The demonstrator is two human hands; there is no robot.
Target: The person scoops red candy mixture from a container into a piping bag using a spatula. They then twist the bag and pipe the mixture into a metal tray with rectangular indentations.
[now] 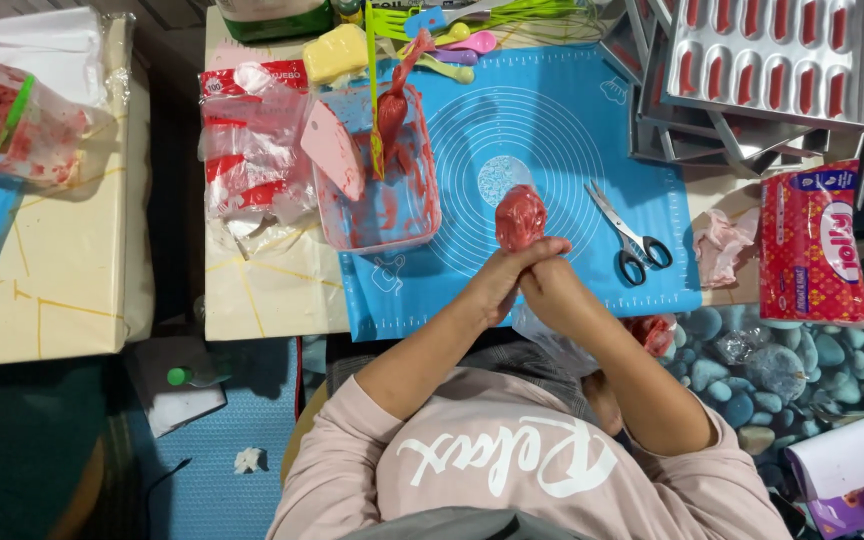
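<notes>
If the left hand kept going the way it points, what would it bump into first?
Probably nothing new: the left hand already grips the red-filled piping bag. Past it, likely the blue baking mat, though depth is unclear.

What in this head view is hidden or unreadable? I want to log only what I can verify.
- Lower part of the red-filled bag: wrapped by the left hand and right hand; the exact grip of the fingers is covered by the hands themselves.
- Metal trays: cut off by the top and right edges.
- Bottom of the clear tub: hidden under red smears.
</notes>
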